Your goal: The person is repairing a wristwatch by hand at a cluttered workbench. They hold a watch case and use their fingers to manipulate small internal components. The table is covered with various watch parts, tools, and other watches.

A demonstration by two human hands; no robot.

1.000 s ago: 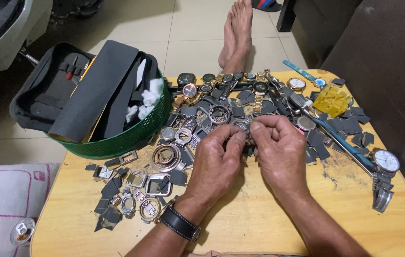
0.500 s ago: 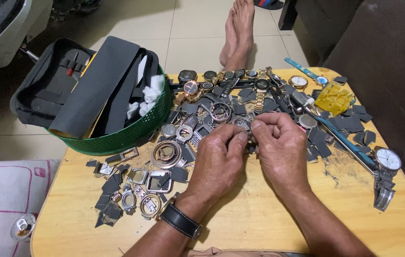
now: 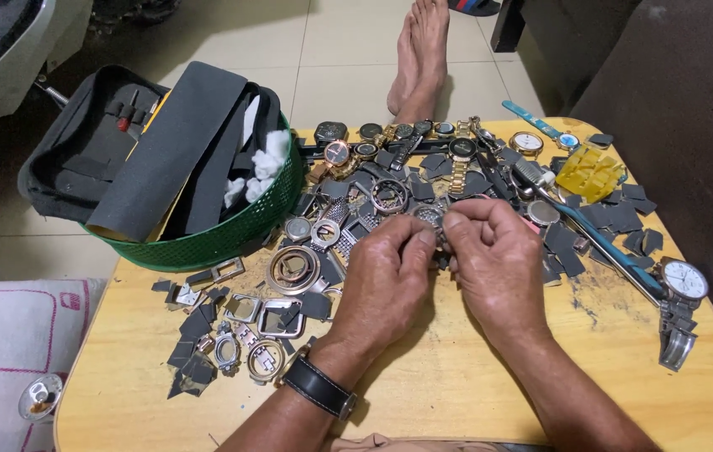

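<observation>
A: Nearest first. Left hand (image 3: pixel 390 272), black strap at the wrist, and right hand (image 3: pixel 490 259) meet over the middle of the worktop (image 3: pixel 423 393). Fingertips of both pinch one small metal watch part (image 3: pixel 433 219) between them, held just above the pile.

B: Grip?

A: Both hands closed on it, thumbs hidden underneath. Which face of the part is up cannot be told; fingers cover most of it.

B: Handling note?

A: Judgement: a small, smooth piece, so one hand should brace while the other works it, and it should stay low over the worktop so a slip drops it among the pieces, not on the floor.

B: Around the hands?

A: Left of them, bezels (image 3: pixel 292 269) and case frames (image 3: pixel 279 316) lie flat, with dark shards (image 3: pixel 193 368) near the edge. Right, a white-dial watch (image 3: pixel 684 280) on a steel band. Beyond, a litter of watches (image 3: pixel 462 149), a blue tool (image 3: pixel 607 247), a yellow piece (image 3: pixel 589 174).

B: Far side?

A: Green basket (image 3: pixel 231 234) with black cases at the left corner; bare feet (image 3: pixel 419 54) on the tiled floor behind.
</observation>
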